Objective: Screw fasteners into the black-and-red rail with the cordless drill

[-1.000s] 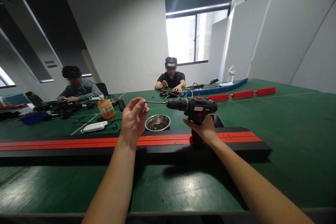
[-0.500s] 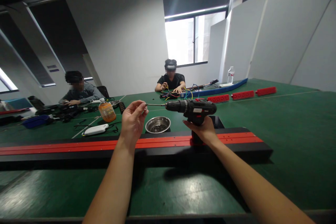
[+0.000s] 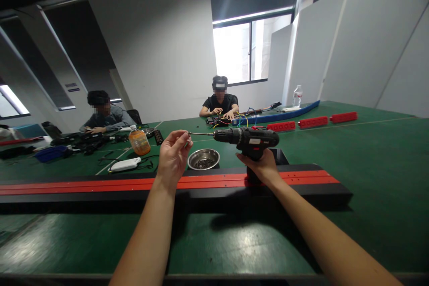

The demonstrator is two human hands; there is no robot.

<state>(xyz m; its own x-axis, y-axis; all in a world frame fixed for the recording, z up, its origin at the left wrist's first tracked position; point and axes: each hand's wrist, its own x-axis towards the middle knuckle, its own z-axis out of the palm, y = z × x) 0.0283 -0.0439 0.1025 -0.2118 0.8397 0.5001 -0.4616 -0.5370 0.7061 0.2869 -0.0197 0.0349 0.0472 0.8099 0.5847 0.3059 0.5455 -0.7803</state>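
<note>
My right hand is wrapped round the grip of a black cordless drill, held level above the long bar. From its chuck a thin metal bit points left. My left hand pinches at the tip of this bit with thumb and forefinger; what lies between the fingertips is too small to make out. Below the bit stands a steel bowl holding many small dark screws. A long black bar with a red strip lies across the table under both hands.
A bottle with orange liquid and a white device with a cable stand on the left. Red blocks and a blue strip lie at the far right. Two people sit behind the green table, one handling wires.
The whole view has shifted slightly, so things appear a little further right. Both hands keep their hold, with the drill still level and my left fingers at the bit's tip.
</note>
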